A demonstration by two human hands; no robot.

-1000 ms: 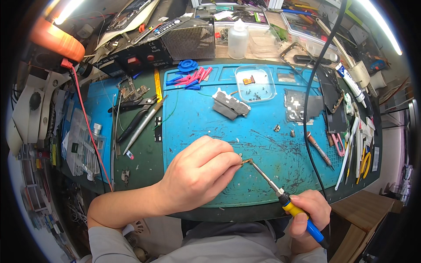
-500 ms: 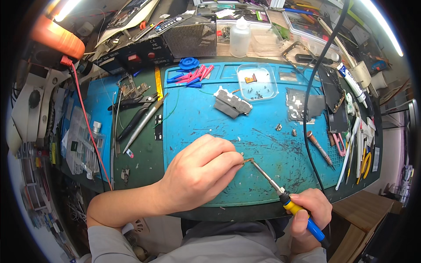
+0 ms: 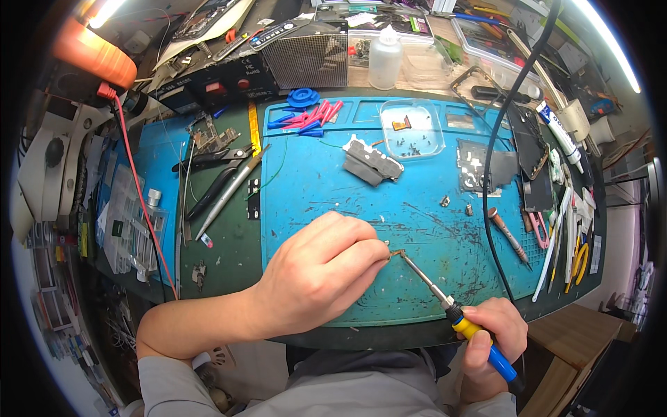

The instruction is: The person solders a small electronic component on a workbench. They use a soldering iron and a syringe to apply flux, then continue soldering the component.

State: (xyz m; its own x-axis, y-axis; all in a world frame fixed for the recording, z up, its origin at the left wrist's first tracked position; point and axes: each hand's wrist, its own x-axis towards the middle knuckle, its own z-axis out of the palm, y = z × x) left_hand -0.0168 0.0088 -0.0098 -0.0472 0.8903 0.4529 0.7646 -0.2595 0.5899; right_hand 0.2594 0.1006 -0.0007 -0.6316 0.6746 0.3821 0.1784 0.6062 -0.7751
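My right hand point(image 3: 492, 338) grips a soldering iron point(image 3: 488, 342) by its blue and yellow handle, the metal shaft slanting up to the left. The iron's tip touches or nearly touches a tiny copper-coloured part point(image 3: 397, 254). That part sticks out from the pinched fingertips of my left hand point(image 3: 319, 267), which is held above the blue work mat point(image 3: 326, 222). My own fingers hide most of the part, so its kind is unclear. Farther back on the mat lies a dark grey shield-like piece point(image 3: 372, 165) with an uneven edge.
A clear dish point(image 3: 432, 149) with tiny screws stands at the back, near a squeeze bottle point(image 3: 385, 61). Pink and blue tips point(image 3: 313, 119) lie beside it. A black cable point(image 3: 488, 201) hangs across the right side, by a brown-handled screwdriver point(image 3: 508, 236). Tweezers point(image 3: 229, 191) lie left.
The view has shifted slightly, so the bench items sit a little farther right in it. Both hands keep the same grips, and the iron's tip stays at the small part.
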